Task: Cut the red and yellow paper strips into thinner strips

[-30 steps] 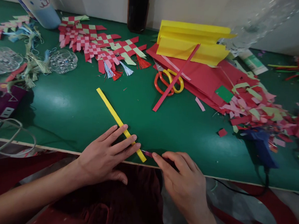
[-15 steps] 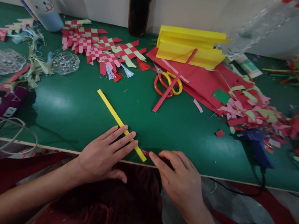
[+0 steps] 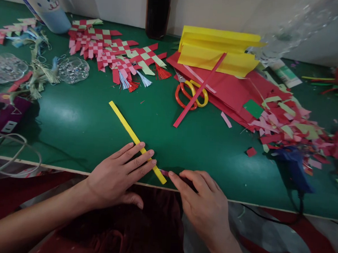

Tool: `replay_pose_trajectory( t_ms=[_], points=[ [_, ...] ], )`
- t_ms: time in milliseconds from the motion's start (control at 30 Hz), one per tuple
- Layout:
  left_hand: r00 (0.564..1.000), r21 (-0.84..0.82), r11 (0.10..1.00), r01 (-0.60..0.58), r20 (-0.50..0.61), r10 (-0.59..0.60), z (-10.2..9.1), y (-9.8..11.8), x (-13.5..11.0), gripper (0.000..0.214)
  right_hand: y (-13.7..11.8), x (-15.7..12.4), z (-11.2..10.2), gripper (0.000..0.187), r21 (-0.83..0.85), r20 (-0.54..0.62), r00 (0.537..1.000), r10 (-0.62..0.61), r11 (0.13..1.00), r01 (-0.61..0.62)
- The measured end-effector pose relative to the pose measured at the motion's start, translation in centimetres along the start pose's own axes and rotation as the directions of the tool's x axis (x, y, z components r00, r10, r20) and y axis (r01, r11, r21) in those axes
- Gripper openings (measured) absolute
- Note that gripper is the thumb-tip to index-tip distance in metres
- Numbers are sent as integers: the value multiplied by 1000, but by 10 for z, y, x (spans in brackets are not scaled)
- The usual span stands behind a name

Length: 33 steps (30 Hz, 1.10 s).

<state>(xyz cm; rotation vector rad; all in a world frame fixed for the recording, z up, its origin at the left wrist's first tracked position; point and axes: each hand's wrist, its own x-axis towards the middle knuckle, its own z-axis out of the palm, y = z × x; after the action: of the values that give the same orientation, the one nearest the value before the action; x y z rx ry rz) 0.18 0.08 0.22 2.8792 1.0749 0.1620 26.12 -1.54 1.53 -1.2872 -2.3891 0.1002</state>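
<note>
A long yellow paper strip (image 3: 123, 123) lies slanted on the green table (image 3: 80, 121), its near end at the front edge. My left hand (image 3: 118, 177) rests flat on that near part, fingers stretched out and pressing it down. My right hand (image 3: 203, 199) is closed around a small pink-tipped tool (image 3: 164, 172), whose tip touches the strip's near end. Most of the tool is hidden inside the hand.
Orange and yellow scissors (image 3: 188, 93) and a red strip (image 3: 198, 91) lie mid-table by red sheets (image 3: 234, 94) and folded yellow paper (image 3: 216, 49). Woven red-and-white pieces (image 3: 116, 54) sit at the back left, paper scraps (image 3: 289, 124) and a blue glue gun (image 3: 294, 166) at right.
Both hands stay almost where they were. My right hand has crept slightly left toward the strip's end. The view has shifted a little.
</note>
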Motion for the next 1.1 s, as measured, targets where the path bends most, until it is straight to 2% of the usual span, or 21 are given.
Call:
replay_pose_trajectory(
  t_ms=[600, 800, 967, 1100],
  points=[
    [1000, 1, 1000, 5, 0, -5, 1, 0, -1, 95, 4, 4, 5, 27, -1, 2, 1000, -4, 1000, 4],
    [998, -20, 999, 37, -47, -37, -1, 1, 0, 92, 1, 8, 5, 26, 5, -6, 1000, -4, 1000, 4],
    [991, 3, 991, 134, -29, -134, -5, -3, -2, 85, 0, 8, 4, 26, 0, -7, 1000, -6, 1000, 6],
    [991, 31, 990, 137, -17, -136, -1, -6, -4, 95, 0, 8, 5, 26, 6, -8, 1000, -3, 1000, 3]
  ],
)
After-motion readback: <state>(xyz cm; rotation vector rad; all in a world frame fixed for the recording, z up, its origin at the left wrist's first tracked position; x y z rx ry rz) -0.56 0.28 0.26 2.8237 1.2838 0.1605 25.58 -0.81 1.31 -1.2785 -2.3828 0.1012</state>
